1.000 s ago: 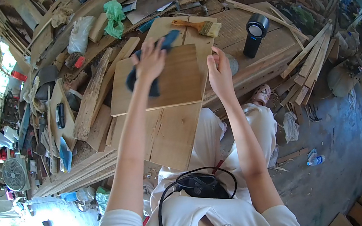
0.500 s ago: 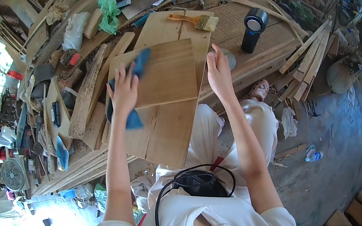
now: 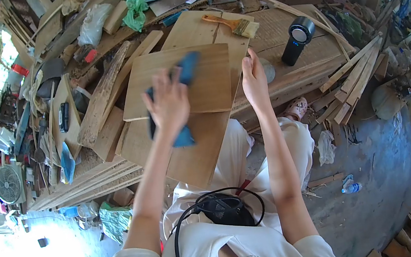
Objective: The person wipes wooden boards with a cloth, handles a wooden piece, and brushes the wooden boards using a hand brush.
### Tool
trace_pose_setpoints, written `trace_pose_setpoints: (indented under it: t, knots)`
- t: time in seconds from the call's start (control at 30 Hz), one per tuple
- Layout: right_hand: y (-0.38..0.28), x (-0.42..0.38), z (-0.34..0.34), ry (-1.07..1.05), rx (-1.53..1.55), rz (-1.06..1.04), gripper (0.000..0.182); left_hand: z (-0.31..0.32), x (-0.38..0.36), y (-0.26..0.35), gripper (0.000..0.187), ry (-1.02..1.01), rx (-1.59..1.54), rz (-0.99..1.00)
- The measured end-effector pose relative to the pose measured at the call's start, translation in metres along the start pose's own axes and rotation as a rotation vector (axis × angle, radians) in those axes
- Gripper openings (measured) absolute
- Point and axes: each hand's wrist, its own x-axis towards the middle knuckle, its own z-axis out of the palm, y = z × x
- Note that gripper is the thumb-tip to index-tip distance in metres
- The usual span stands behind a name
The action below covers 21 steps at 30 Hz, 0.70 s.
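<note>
Left hand and blue cloth: the hand, slightly blurred, lies over the cloth with its fingers spread. The cloth is on the smaller board, its lower end overhanging that board's near edge. The smaller board rests flat upon the larger board, which reaches over the person's lap. Right hand: fingers upright at the larger board's right edge; whether they pinch it cannot be told. Paintbrush: on the larger board's far end. Black handheld device: upright on the plank tabletop, right of the paintbrush.
</note>
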Motion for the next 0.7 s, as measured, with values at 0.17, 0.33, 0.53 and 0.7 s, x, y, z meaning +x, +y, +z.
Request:
trace_pose_setpoints:
  t: [0.17, 0.33, 0.53, 0.7]
  knots:
    - [-0.006, -0.007, 0.011, -0.097, -0.051, 0.02, 0.057, 0.004, 0.082, -0.055, 0.052, 0.018, -0.057, -0.382]
    - [0.0, -0.003, 0.016, -0.105, -0.012, -0.007, 0.058, 0.036, 0.093, 0.079, 0.051, 0.02, -0.182, -0.036]
    - [-0.036, -0.009, 0.005, -0.121, 0.054, 0.12, 0.062, 0.033, 0.052, 0.062, 0.052, 0.06, -0.025, 0.091]
    - [-0.019, -0.01, 0.014, -0.131, -0.005, 0.026, 0.063, 0.015, 0.098, -0.066, 0.053, 0.015, -0.096, -0.408]
